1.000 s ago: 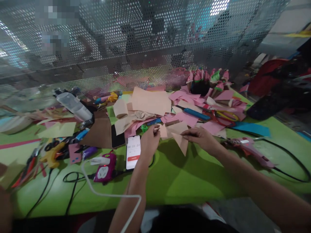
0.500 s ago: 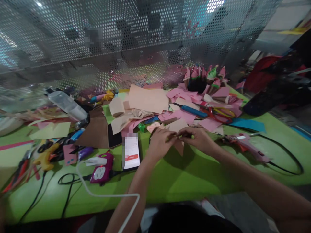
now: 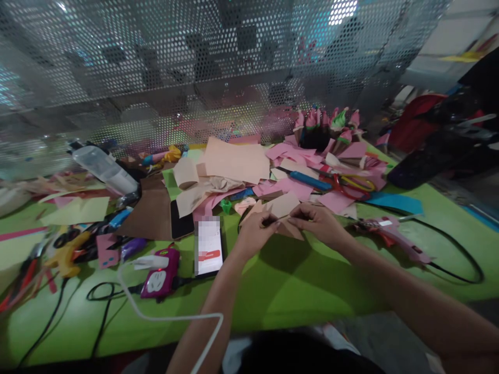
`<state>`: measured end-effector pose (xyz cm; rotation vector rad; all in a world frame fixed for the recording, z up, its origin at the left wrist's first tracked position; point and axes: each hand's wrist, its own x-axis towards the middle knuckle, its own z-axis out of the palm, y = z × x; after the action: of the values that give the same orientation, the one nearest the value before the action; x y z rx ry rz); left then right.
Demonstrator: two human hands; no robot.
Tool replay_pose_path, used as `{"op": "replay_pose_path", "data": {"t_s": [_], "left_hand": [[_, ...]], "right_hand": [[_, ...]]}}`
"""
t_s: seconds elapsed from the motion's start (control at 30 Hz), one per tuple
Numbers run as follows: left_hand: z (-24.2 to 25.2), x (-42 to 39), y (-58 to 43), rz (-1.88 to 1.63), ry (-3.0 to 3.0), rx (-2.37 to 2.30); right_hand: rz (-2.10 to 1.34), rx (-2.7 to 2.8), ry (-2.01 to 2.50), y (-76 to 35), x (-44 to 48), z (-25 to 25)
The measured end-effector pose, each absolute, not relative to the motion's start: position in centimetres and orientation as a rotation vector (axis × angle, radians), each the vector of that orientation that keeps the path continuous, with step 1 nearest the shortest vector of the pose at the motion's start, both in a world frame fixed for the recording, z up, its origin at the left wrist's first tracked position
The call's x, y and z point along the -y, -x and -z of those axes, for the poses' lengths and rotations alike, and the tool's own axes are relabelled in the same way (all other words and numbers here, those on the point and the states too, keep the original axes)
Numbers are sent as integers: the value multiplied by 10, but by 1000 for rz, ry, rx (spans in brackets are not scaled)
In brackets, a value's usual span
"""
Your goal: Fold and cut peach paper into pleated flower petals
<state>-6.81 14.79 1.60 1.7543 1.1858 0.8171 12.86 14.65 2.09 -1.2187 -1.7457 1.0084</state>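
Between my two hands is a small piece of peach paper point(image 3: 290, 230), held above the green table. My left hand point(image 3: 255, 232) pinches its left side with thumb and fingers. My right hand point(image 3: 314, 222) pinches the same paper on the right, close to the left fingertips. Part of the paper is hidden behind the fingers. Beyond the hands lie a beige sheet point(image 3: 284, 204) and a small pink paper piece point(image 3: 244, 206), with a green paper piece point(image 3: 225, 206) beside it. A phone with a lit screen point(image 3: 209, 244) lies left of my left hand.
A pink glue gun point(image 3: 395, 236) with a black cord lies at right. Scissors point(image 3: 354, 184) and a blue-handled cutter point(image 3: 310, 179) rest on paper scraps. At left are a magenta power adapter point(image 3: 160, 280), a yellow glue gun point(image 3: 70, 254) and a clear bottle point(image 3: 105, 169). A perforated metal screen point(image 3: 234, 78) stands behind.
My hands have turned the peach paper; its pointed lower corner has shifted right and more of its face shows. Both hands still pinch it. The view has moved slightly.
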Motion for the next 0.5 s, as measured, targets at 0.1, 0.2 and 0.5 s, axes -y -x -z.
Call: {"op": "replay_pose_path", "data": {"t_s": [0.1,0.2,0.5], "left_hand": [[-15,-146,68,-763,-1803,-1145],[-14,-145,68,-736,-1838,-1160],[-19,-144,67,-578,-1926,-1208]], "right_hand": [[-967,1785,1233,-129,-145,-20],[-973,1803,1224,-129,-145,-20],[-898,1922,1251,-132,-144,-12]]}}
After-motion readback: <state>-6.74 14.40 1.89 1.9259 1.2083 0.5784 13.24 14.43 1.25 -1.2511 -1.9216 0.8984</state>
